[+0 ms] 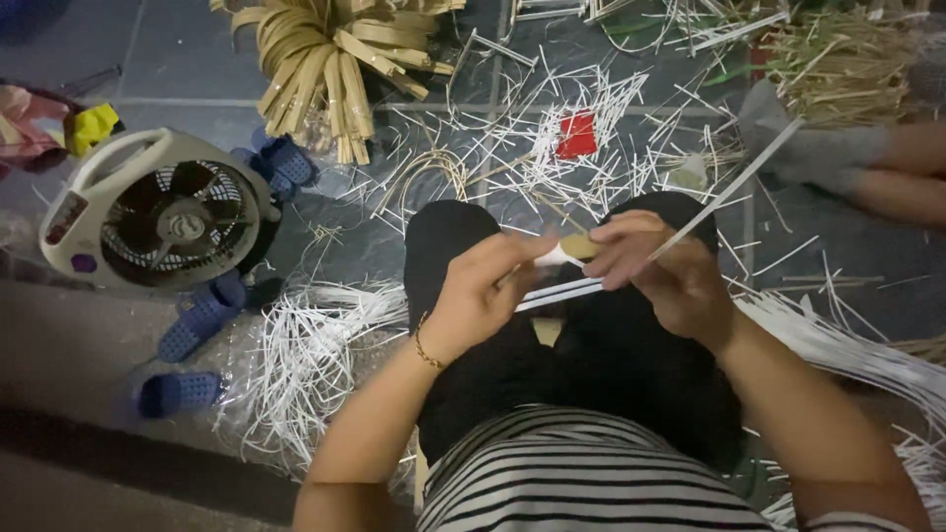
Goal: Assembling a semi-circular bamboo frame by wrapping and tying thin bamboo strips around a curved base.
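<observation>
I sit with black-trousered knees below me and both hands raised over them. My left hand (483,286), with a thin gold bracelet on the wrist, pinches the near end of a pale bamboo strip (734,180). My right hand (655,266) grips the same strip and a small tan tool (579,246), likely a knife handle, between the two hands. The strip runs up and to the right past my right knee. Thin white shavings peel off below the fingers.
A small white table fan (158,212) lies face up at left, with blue slippers (202,315) beside it. White shavings (315,355) litter the dark tiled floor. A bundle of wide tan strips (325,59) sits at top; another person's leg (907,177) at right.
</observation>
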